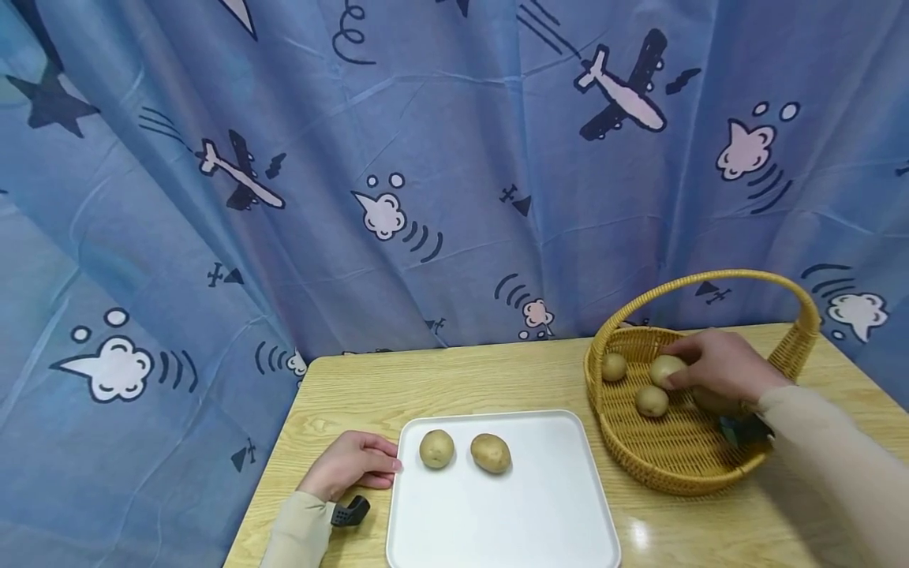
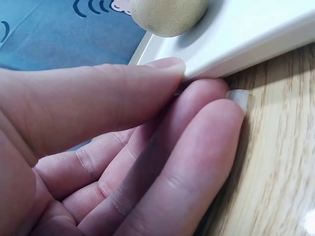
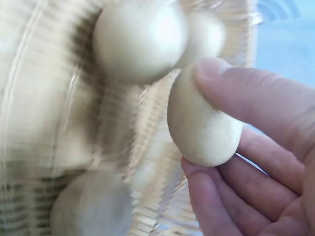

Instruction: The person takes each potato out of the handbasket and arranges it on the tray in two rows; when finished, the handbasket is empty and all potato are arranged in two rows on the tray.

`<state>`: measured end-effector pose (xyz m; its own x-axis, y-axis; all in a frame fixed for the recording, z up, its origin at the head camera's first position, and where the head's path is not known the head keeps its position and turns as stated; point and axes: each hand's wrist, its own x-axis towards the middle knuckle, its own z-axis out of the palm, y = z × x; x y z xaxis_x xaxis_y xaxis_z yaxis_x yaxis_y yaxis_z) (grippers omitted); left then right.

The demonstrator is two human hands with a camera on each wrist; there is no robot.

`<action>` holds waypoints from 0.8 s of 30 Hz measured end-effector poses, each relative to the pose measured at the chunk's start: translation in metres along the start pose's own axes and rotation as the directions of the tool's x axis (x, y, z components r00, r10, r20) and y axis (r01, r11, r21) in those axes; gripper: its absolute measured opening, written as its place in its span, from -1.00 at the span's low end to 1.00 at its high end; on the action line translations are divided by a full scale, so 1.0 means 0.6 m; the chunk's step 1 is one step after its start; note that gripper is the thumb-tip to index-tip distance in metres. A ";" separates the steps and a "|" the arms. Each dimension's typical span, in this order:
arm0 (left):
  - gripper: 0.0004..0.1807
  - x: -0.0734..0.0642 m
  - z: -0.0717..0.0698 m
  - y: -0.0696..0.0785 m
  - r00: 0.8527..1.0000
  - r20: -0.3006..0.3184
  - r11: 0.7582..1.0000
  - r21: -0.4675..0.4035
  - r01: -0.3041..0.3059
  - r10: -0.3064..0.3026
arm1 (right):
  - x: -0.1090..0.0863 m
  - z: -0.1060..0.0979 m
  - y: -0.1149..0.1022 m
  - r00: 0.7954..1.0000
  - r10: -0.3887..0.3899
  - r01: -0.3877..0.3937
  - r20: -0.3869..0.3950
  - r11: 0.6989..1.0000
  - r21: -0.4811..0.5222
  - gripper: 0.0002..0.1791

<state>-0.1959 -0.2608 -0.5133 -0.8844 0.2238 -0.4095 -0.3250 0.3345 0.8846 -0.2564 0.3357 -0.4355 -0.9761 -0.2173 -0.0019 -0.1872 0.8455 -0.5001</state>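
Note:
My right hand (image 1: 720, 364) reaches into a wicker basket (image 1: 675, 447) and pinches a potato (image 1: 666, 369) between thumb and fingers. In the right wrist view that potato (image 3: 202, 120) appears oval, with other potatoes beside it. Around it in the basket are a small potato (image 1: 614, 367), another potato (image 1: 652, 401) and one partly hidden under my hand. My left hand (image 1: 353, 460) holds the left edge of a white tray (image 1: 504, 521), thumb on the rim and fingers against its side. On the tray sit a rounder potato (image 1: 436, 449) and an oval potato (image 1: 491, 454).
The basket's tall arched handle (image 1: 703, 275) rises over its opening. Both tray and basket stand on a wooden table (image 1: 454, 375). A blue curtain (image 1: 454, 158) with airplane prints hangs behind the table and along its left side.

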 end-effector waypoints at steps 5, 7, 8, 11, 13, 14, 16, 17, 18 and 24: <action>-0.63 -0.003 -0.003 -0.002 1.000 -0.009 1.000 0.001 -0.004 0.004 | -0.040 0.001 -0.044 0.999 0.007 -0.005 -0.054 0.999 0.048 -0.25; -0.62 -0.004 -0.003 -0.002 1.000 -0.008 1.000 0.002 -0.005 0.005 | -0.059 0.006 -0.063 0.997 0.007 -0.003 -0.072 0.998 0.067 -0.20; -0.62 -0.004 -0.003 -0.002 1.000 -0.007 1.000 0.002 -0.005 0.005 | -0.069 0.009 -0.073 0.997 0.008 -0.002 -0.077 0.997 0.077 -0.19; -0.61 -0.004 -0.003 -0.002 1.000 -0.004 1.000 -0.002 -0.002 0.002 | -0.096 0.022 -0.101 0.995 0.001 0.010 -0.104 0.995 0.102 -0.20; -0.62 -0.003 -0.003 -0.002 1.000 -0.002 1.000 -0.004 0.000 0.000 | -0.112 0.033 -0.120 0.991 -0.005 0.019 -0.134 0.995 0.096 -0.23; -0.62 -0.002 -0.003 -0.001 1.000 -0.002 1.000 -0.004 0.001 -0.001 | -0.120 0.038 -0.130 0.989 -0.006 0.021 -0.144 0.995 0.101 -0.24; -0.62 -0.001 -0.002 -0.001 1.000 -0.004 1.000 -0.004 0.003 -0.003 | -0.132 0.051 -0.149 0.986 -0.010 0.032 -0.169 0.991 0.129 -0.29; -0.62 0.000 -0.002 0.000 1.000 -0.004 1.000 -0.003 0.002 -0.002 | -0.136 0.057 -0.158 0.983 -0.013 0.040 -0.185 0.989 0.141 -0.31; -0.61 0.000 -0.002 0.000 1.000 -0.005 1.000 -0.003 0.003 -0.003 | -0.141 0.064 -0.168 0.982 -0.013 0.046 -0.190 0.985 0.168 -0.33; -0.60 0.002 0.000 0.002 1.000 -0.002 1.000 -0.005 0.002 -0.002 | -0.147 0.109 -0.221 0.986 -0.008 0.056 -0.166 0.957 0.284 -0.33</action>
<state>-0.1972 -0.2603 -0.5128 -0.8844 0.2208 -0.4111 -0.3288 0.3303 0.8848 -0.1383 0.2109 -0.4254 -0.9793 -0.1403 0.1460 -0.2024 0.6589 -0.7245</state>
